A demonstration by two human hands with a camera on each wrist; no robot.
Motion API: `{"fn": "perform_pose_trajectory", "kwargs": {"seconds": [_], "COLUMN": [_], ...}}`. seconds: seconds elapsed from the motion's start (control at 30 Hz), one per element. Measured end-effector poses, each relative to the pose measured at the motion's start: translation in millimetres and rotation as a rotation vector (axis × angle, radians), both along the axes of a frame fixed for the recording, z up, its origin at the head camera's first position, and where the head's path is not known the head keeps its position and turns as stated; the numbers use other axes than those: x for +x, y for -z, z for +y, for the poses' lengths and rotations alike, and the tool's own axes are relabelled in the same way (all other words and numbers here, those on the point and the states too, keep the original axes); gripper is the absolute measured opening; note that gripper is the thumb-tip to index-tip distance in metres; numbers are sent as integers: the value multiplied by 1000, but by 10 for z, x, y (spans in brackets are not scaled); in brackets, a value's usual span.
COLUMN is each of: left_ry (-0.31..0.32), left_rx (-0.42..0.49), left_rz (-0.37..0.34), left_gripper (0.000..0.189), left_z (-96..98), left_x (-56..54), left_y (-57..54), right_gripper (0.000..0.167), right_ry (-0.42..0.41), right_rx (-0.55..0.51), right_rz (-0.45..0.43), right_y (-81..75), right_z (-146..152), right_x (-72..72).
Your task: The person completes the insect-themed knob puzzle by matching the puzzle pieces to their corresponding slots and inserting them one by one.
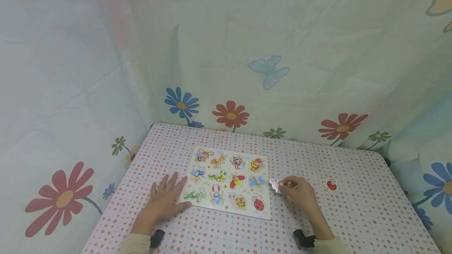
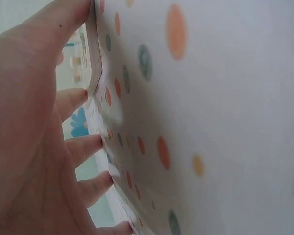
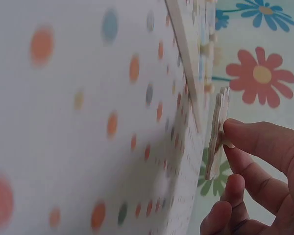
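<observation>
My right hand (image 1: 300, 193) pinches a small puzzle piece (image 1: 275, 185) by its knob between thumb and fingertips. In the right wrist view this flat wooden piece (image 3: 215, 142) is seen edge-on, above the tabletop. It is just right of a wooden insect puzzle board (image 1: 267, 197), whose printed shapes hold several colourful bug pieces. My left hand (image 1: 166, 199) lies with fingers spread at the board's left edge. In the left wrist view, its thumb and index finger (image 2: 71, 104) are at the board's edge, while the other fingertips touch the tablecloth.
A red ladybug piece (image 1: 331, 185) lies on the table right of my right hand. A dotted cloth (image 1: 212, 234) covers the table. Fabric walls (image 1: 219, 42) printed with flowers and a butterfly stand behind and at both sides.
</observation>
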State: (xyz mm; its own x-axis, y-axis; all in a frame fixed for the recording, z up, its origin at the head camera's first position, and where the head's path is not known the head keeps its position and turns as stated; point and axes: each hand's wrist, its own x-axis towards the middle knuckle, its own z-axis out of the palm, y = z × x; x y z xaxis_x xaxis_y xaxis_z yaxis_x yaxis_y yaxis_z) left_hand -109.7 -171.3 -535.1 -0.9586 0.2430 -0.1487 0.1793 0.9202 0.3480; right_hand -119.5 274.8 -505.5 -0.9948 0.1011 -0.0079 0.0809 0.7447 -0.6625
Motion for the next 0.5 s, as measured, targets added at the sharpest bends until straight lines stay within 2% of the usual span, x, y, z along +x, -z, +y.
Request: {"fn": "perform_pose_trajectory", "kwargs": {"seconds": [0.5], "left_ry": [5], "left_rx": [-8], "left_rz": [-6], "left_gripper": [89], "left_z": [-2], "left_x": [-1], "left_y": [-13], "right_gripper": [13], "right_ry": [-40], "right_rx": [-73], "right_rz": [-11], "right_y": [30], "right_z": [-510], "right_x": [4]}}
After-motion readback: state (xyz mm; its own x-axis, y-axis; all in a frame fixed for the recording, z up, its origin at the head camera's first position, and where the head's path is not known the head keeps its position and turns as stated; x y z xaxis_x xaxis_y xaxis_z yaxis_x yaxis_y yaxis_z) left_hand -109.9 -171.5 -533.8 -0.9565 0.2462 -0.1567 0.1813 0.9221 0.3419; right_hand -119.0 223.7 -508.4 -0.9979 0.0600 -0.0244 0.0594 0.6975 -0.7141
